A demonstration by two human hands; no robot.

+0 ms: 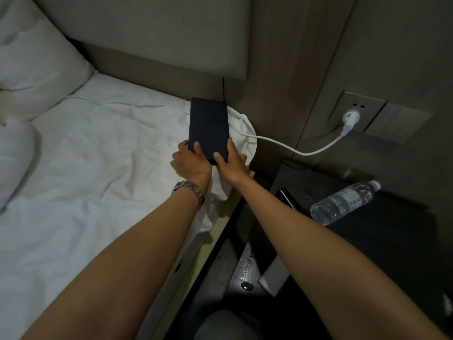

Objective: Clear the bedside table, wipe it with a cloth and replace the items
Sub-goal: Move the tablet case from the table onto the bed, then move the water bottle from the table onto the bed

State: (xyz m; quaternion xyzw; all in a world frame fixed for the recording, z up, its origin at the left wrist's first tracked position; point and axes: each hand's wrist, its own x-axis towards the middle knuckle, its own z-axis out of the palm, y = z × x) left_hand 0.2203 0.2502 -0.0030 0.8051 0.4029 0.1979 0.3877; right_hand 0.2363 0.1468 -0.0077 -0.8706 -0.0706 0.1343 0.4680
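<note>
Head view: we grip the dark box (208,128) in both hands, left hand (190,160) and right hand (231,159), at the bed's (98,168) corner; clearing continues, the bottle (343,202) on the worktop (392,229) likely next.

Both hands on dark flat box at bed corner, by the headboard.

L hand (190,160) w/ metal watch (190,190) grips near-left corner of dark box (209,127); R hand (231,160) holds near-right corner, fingers (231,146) curled over the edge. Box lies flat on white sheet (98,155). White cable (294,149) runs from wall plug (349,120) past box onto bed. Pillow (34,67) upper left. Dark desk (380,229) on right carries water bottle (343,202) lying on its side.
</note>
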